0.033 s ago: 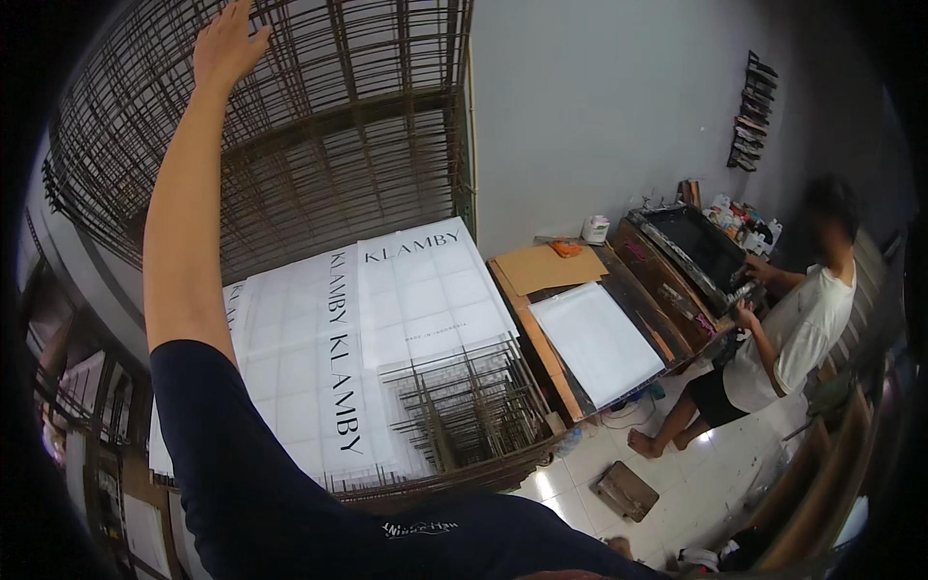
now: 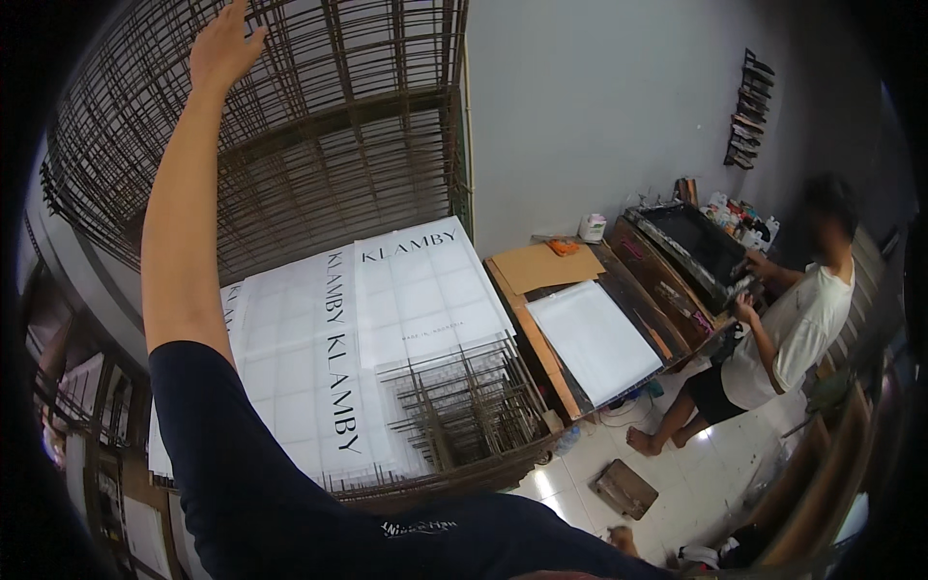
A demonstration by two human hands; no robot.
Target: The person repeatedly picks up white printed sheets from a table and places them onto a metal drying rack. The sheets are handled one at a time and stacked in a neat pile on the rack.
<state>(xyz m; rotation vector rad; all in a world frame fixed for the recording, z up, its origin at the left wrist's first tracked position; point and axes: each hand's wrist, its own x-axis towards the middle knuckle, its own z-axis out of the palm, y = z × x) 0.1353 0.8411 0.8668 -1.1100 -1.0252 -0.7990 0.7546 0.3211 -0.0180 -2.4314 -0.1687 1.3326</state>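
Observation:
My left arm is raised high along the left side. At the top edge my left hand (image 2: 220,56) is held up against the wire drying rack (image 2: 338,106), its fingers stretched upward and the thumb apart. The fingertips are cut off by the picture's edge, so I cannot tell whether they touch the wires. Below the raised tiers, large white sheets with black lettering (image 2: 406,280) lie flat on a lower stack of wire racks (image 2: 459,396). My right hand is out of view.
Right of the racks, a wooden bench holds a white sheet (image 2: 594,338) and brown board (image 2: 541,268). A co-worker (image 2: 797,319) stands at a dark screen frame (image 2: 691,246). A small wooden stool (image 2: 623,488) sits on the tiled floor. Wooden boards (image 2: 812,483) lean at the lower right.
The whole view has shifted very slightly. My left hand keeps its raised place at the rack.

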